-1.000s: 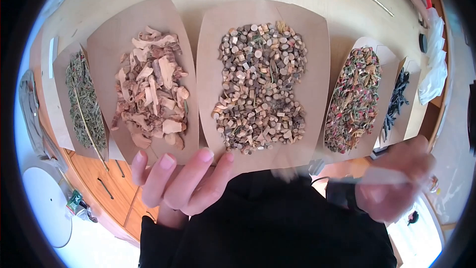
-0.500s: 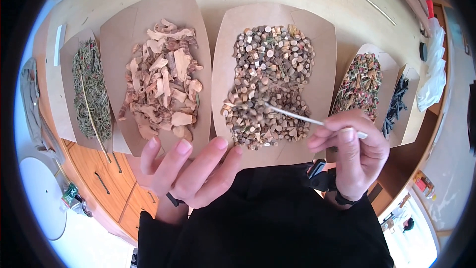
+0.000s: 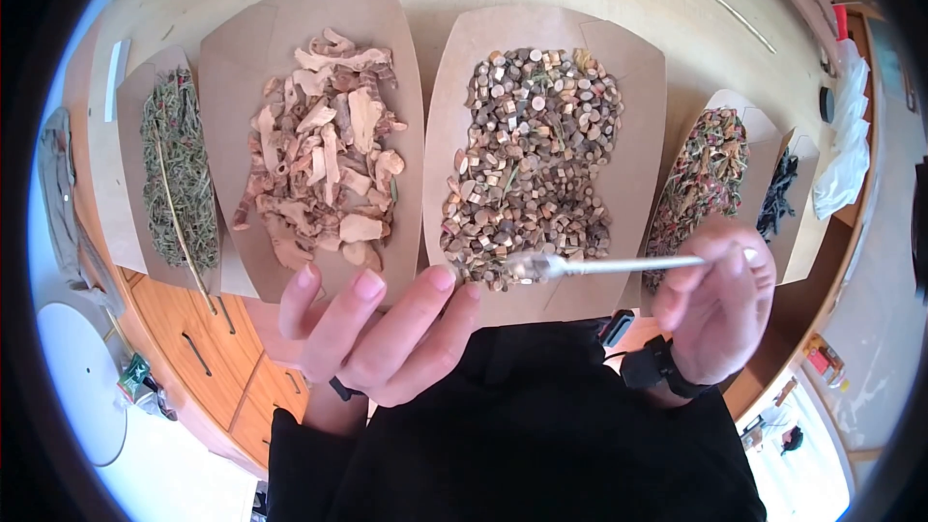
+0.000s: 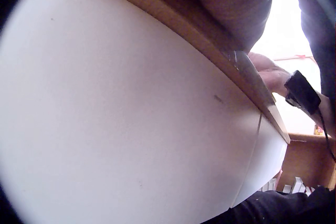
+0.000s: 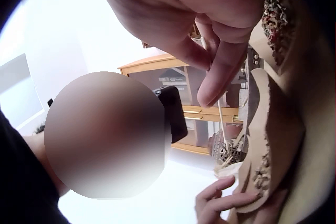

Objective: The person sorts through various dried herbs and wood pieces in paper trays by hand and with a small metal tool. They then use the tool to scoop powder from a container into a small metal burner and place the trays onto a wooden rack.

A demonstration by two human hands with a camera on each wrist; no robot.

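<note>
My right hand pinches the pale handle of a thin spoon between thumb and fingers. The spoon's wider far end, blurred, lies over the near edge of a heap of small chopped stem pieces in a brown paper tray. My left hand has its fingertips spread and slightly bent at the near edges of this tray and the neighbouring paper tray, which holds pale, curled wood-like slices. In the right wrist view, left fingers rest at the tray edge. The left thumb is hidden.
A paper tray of green dried herb with a long stalk stands left. To the right are trays of red-green dried flowers and dark strips. A brush lies at the back right; drawers sit below the table edge.
My right hand came in from the right with the spoon, dipped its tip into the chopped stems, then drew the tip toward the near side. My left hand stays at the tray edges.
</note>
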